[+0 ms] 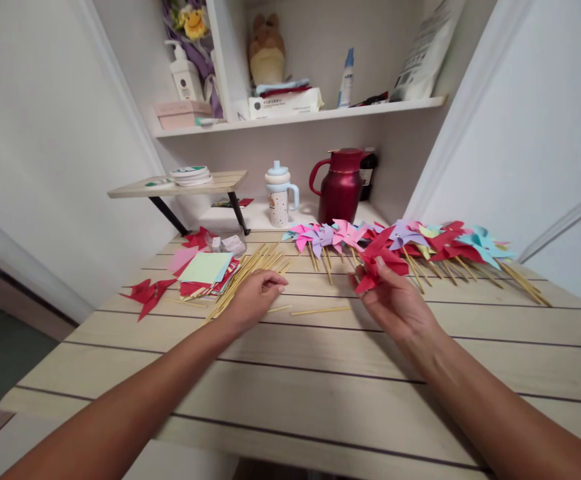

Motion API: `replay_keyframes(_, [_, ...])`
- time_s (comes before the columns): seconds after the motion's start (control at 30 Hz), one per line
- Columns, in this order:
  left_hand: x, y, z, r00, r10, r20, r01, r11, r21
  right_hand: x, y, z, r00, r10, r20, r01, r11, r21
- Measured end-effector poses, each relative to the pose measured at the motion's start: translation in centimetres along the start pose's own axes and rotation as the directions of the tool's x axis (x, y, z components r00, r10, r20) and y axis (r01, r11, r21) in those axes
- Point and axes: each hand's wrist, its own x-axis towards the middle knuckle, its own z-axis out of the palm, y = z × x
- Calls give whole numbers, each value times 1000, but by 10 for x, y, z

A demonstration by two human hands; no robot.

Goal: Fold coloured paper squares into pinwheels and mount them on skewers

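Observation:
My right hand pinches a red paper pinwheel between thumb and fingers, lifted above the table in front of a row of finished-looking pinwheels. My left hand is curled with the fingertips together, over the near right side of a pile of thin wooden sticks; anything inside it is hidden. A loose stick lies on the table between the hands. Left of the pile is a stack of coloured paper squares, with a folded red paper pinwheel piece beside it.
Behind the pinwheels stand a dark red jug and a light blue and white cup. A small raised shelf on black legs is at the back left. A small clear box lies behind the paper squares on the slatted table.

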Motion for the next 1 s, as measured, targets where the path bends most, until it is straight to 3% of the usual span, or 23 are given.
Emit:
replay_keyframes(0.1, [0,8,8,998,65,18,-66,997,51,1,-7,1,999,-37,-8,37,999,11])
replay_keyframes(0.2, [-2,13,21,974,187,124,-211,953,217,1,-13,4,998,-66,-6,66,998,16])
replay_keyframes(0.4, [-1,15,49,921,314,232,-390,709,587,-2,-16,8,995,-98,26,98,995,-4])
replay_keyframes(0.5, [-2,12,57,890,365,273,-449,594,667,-3,-17,9,994,-94,47,95,995,-11])
replay_keyframes(0.63, [-12,14,61,892,346,290,-442,535,720,-5,-20,11,994,-88,68,89,996,-15])
replay_keyframes(0.73, [-26,23,60,922,231,312,-388,590,709,-6,-21,11,993,-94,73,95,995,-17])
replay_keyframes(0.8, [-35,30,56,936,117,331,-315,696,645,-6,-21,12,992,-102,72,103,995,-15])
replay_keyframes(0.9, [-45,34,46,901,66,429,-219,922,319,-7,-22,11,992,-96,83,97,995,-10])
replay_keyframes(1.0, [-48,27,37,919,85,386,-141,983,119,-7,-24,12,993,-83,88,85,996,-25])
